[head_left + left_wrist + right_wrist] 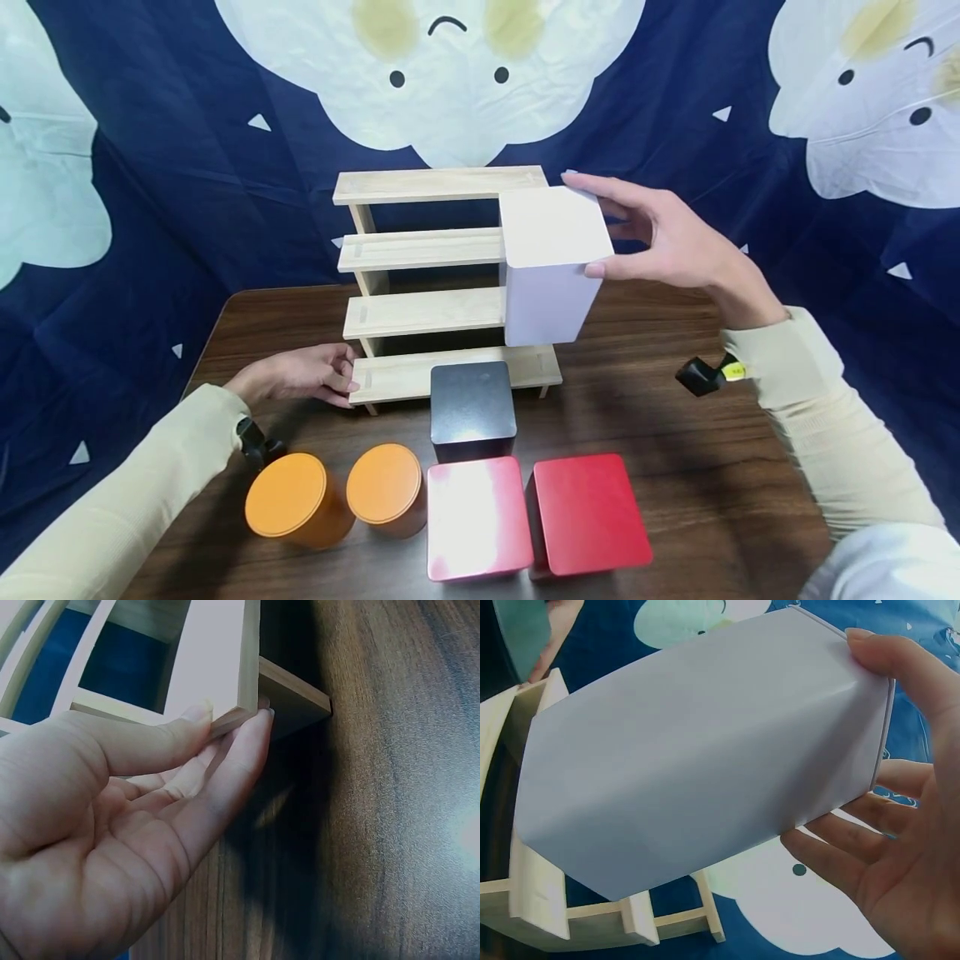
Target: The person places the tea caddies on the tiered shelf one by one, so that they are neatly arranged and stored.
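A tall white box (553, 292) with rounded edges is gripped near its top by my right hand (660, 229), thumb on the near side and fingers on the far side. It hangs in front of the right part of a tiered wooden shelf (420, 312) and hides the ends of several steps. My left hand (315, 375) pinches the left end of the lowest step, thumb on top and fingers beneath, as the left wrist view shows with the shelf board (214, 667). In the right wrist view the white box (682, 765) fills the middle.
A black square tin (472, 404) stands before the lowest step. Nearer are two red square tins (480, 517) side by side and two orange round tins (288, 496) to their left. Everything stands on a dark wooden table (697, 467), with a blue cloud-patterned cloth (225, 167) behind.
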Tool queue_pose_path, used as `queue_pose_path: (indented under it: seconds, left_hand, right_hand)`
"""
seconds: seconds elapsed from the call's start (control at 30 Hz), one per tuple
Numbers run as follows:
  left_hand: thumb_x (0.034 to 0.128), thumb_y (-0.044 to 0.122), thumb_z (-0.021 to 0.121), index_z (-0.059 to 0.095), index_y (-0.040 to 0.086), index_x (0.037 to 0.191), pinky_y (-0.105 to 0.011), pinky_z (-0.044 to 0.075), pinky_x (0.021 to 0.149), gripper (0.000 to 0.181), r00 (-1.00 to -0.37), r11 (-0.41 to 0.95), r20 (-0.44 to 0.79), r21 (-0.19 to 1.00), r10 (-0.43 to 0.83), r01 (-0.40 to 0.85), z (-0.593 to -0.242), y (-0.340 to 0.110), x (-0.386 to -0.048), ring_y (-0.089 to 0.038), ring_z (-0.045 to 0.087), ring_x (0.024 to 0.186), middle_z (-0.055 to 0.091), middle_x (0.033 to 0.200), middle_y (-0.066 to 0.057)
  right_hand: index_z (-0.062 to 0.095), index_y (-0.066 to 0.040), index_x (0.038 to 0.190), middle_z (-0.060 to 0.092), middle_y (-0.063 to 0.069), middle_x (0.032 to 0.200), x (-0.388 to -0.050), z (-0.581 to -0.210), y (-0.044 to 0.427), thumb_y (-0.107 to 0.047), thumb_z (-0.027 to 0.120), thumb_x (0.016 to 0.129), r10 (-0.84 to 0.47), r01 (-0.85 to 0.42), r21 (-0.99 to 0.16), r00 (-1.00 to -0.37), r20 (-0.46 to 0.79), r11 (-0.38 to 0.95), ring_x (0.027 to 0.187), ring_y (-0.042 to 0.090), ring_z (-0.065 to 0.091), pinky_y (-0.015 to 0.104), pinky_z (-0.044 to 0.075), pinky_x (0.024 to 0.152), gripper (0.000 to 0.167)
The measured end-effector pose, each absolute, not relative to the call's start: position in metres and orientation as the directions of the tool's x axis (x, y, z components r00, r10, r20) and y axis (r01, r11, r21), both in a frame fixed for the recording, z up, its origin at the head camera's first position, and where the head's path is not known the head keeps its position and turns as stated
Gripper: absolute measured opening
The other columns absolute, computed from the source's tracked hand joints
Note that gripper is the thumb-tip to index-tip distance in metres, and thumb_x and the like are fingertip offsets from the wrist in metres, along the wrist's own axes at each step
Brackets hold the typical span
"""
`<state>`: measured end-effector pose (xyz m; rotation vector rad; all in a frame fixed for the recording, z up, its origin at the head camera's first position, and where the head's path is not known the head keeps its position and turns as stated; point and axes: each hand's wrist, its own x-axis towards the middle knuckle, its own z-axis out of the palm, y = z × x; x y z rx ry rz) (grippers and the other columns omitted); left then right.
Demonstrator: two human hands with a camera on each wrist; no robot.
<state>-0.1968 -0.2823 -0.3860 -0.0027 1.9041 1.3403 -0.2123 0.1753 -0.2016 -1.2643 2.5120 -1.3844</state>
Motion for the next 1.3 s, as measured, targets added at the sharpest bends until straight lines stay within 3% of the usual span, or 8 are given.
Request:
queue_pose_path:
  seconds: [0.27, 0.63, 0.93, 1.3]
  left_hand:
    - [0.0886, -0.007, 0.057, 0.029, -0.003, 0.117, -0.042, 0.056, 0.088, 0.04, -0.693, 0.44, -0.592, 0.795, 0.412, -0.418, -0.387, -0.282, -0.197, -0.022, 0.059, 0.089, 0.044, 0.1, -0.012]
    - [0.0893, -0.007, 0.056, 0.028, -0.005, 0.118, -0.039, 0.057, 0.085, 0.041, -0.689, 0.453, -0.599, 0.788, 0.409, -0.416, -0.388, -0.281, -0.196, -0.021, 0.06, 0.089, 0.046, 0.1, -0.013]
    - [0.09, -0.007, 0.054, 0.027, -0.005, 0.117, -0.041, 0.057, 0.087, 0.038, -0.688, 0.436, -0.594, 0.795, 0.418, -0.421, -0.389, -0.282, -0.193, -0.022, 0.061, 0.09, 0.047, 0.101, -0.014]
    - [0.089, -0.008, 0.055, 0.029, -0.005, 0.115, -0.038, 0.058, 0.084, 0.037, -0.696, 0.442, -0.577, 0.805, 0.428, -0.396, -0.388, -0.282, -0.195, -0.022, 0.059, 0.09, 0.047, 0.1, -0.013]
  right_hand:
    - [0.041, -0.016, 0.144, 0.049, 0.007, 0.141, -0.235, -0.185, 0.156, -0.004, 0.075, 0.078, -0.598, -0.641, -0.696, -0.708, 0.375, 0.323, 0.124, 0.018, 0.052, 0.025, 0.051, 0.096, 0.075]
    - [0.037, -0.019, 0.147, 0.037, -0.001, 0.15, -0.261, -0.175, 0.122, -0.009, 0.076, 0.078, -0.54, -0.566, -0.794, -0.749, 0.384, 0.221, 0.13, 0.018, 0.048, 0.037, 0.048, 0.102, 0.08]
    - [0.032, -0.017, 0.149, 0.029, -0.004, 0.154, -0.268, -0.165, 0.081, -0.015, 0.075, 0.08, -0.504, -0.558, -0.799, -0.768, 0.395, 0.224, 0.135, 0.013, 0.041, 0.027, 0.039, 0.11, 0.082]
    - [0.029, -0.014, 0.15, 0.034, -0.002, 0.151, -0.28, -0.159, 0.037, -0.013, 0.076, 0.078, -0.448, -0.511, -0.85, -0.795, 0.41, 0.13, 0.129, 0.01, 0.046, 0.019, 0.037, 0.108, 0.086]
